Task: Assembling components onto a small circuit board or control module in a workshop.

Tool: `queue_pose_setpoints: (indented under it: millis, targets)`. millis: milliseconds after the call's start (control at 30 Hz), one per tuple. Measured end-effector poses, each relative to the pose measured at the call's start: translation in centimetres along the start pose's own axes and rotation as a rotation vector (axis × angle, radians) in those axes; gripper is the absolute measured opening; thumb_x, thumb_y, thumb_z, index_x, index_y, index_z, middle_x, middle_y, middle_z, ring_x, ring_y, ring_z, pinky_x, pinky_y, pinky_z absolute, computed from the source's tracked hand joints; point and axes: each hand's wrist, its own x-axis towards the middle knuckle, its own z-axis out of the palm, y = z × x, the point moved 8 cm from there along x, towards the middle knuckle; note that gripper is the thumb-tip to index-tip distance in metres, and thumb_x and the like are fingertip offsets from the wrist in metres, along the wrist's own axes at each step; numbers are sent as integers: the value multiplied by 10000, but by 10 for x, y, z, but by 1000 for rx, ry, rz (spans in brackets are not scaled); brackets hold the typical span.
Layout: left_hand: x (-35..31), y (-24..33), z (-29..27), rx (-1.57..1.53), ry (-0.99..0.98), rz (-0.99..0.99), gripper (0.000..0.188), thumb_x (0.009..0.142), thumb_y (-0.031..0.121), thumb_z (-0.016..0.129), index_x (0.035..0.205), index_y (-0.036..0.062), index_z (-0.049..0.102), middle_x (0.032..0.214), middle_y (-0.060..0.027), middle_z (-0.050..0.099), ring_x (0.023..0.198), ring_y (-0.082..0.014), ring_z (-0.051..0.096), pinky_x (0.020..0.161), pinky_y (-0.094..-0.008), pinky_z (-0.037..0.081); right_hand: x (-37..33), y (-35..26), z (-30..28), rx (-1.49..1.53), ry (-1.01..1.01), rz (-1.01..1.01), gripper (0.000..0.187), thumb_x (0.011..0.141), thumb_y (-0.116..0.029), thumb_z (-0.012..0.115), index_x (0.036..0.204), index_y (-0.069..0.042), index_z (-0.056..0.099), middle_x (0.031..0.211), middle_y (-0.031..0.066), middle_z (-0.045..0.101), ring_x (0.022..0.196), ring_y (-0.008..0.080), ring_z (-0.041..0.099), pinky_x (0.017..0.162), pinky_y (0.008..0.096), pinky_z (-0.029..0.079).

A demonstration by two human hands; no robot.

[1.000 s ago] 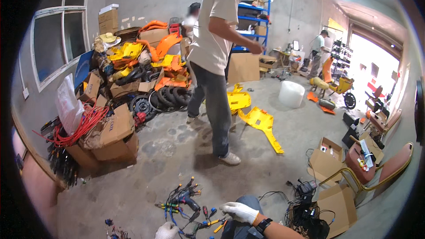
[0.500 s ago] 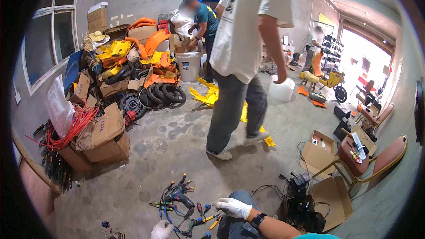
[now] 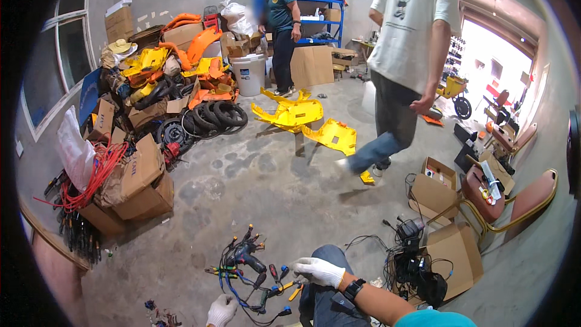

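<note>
Both my hands wear white knitted gloves. My left hand [image 3: 222, 311] is low at the bottom edge, fingers drawn together beside a blue-and-black cable [image 3: 239, 295]; whatever they pinch is too small to make out. Over my bent knee [image 3: 331, 258] is my right hand [image 3: 321, 271], its fingers curled and pressed together, with their contents hidden. On the floor between and beyond the hands lie a black-and-blue power drill [image 3: 247, 258], green-handled pliers [image 3: 221, 272], a red-and-black screwdriver [image 3: 274, 273] and a yellow-handled tool [image 3: 295, 291], tangled among wires with orange and blue ends.
A tangle of black adapters and cords [image 3: 411, 248] lies right of my knee, near open cardboard boxes [image 3: 455, 254] and a chair [image 3: 532, 200]. Yellow panels [image 3: 330, 136] lie ahead. One person [image 3: 405, 54] walks there; another [image 3: 283, 30] stands by a bucket [image 3: 249, 75]. Cartons [image 3: 142, 181] stand left.
The walking person has moved right and away, uncovering the yellow panels and blue shelf. The person by the bucket has straightened up. My hands have barely moved.
</note>
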Motion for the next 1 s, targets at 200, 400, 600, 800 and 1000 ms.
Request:
queue_pose_setpoints:
  millis: [200,400,600,800,1000]
  targets:
    - [-6,21,-2,-18,-96,-219,288,931,202,663,1102,-29,659,879,-115,720,719,-193,712,615,-317,569,-8,-8,-1,-49,29,12,445,1031,-370,625,1300,-17,613,1000,20,633,748,95,524,626,261,457]
    - [5,-12,7,-24,-116,-64,230,965,219,643,1082,23,667,796,-46,658,650,-115,596,586,-290,496,-3,-10,1,-29,18,-21,363,1028,-276,646,1242,18,634,880,19,600,675,96,529,598,241,437]
    - [2,2,0,49,-73,38,252,960,244,644,1092,30,666,829,-76,678,687,-154,637,623,-320,521,-15,-20,12,36,-18,-22,406,1024,-310,655,1265,14,614,947,29,598,685,98,540,602,241,453]
    - [-11,8,-7,-60,-113,-357,358,945,201,656,1219,-22,595,869,-117,700,692,-201,701,582,-329,569,-14,-23,18,21,-46,-15,388,1034,-297,641,1266,12,612,945,35,596,707,102,533,625,246,462]
    - [-12,17,-5,-44,-88,-327,380,942,205,667,1215,-48,589,902,-130,698,712,-198,706,605,-333,582,-9,-16,9,33,-29,-22,360,1042,-276,633,1257,12,621,925,34,595,711,104,526,632,253,462]
